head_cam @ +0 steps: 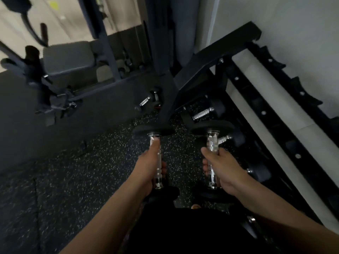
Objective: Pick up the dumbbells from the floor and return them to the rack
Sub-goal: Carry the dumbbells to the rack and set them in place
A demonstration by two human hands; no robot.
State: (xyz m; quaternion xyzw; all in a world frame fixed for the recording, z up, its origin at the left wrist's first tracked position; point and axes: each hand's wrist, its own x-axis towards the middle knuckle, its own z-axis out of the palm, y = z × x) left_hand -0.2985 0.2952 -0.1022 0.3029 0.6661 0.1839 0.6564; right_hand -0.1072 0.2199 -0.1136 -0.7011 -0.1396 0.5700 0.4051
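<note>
I hold two dumbbells with chrome handles and black round heads above the speckled floor. My left hand (149, 168) grips the handle of the left dumbbell (153, 130), thumb laid along the bar. My right hand (221, 168) is wrapped around the handle of the right dumbbell (212, 127). Both point away from me, far heads up front, near heads close to my body. The black dumbbell rack (275, 114) runs along the white wall on the right. More dumbbells sit on its lower tier (203, 112). Another dumbbell (149, 100) lies on the floor beyond the rack's leg.
The rack's slanted black end frame (192, 70) stands just ahead of the held dumbbells. A grey padded bench and machine (67, 59) fill the upper left, with a metal arm (45, 92) reaching out. Dark speckled rubber floor (82, 180) spreads to the left.
</note>
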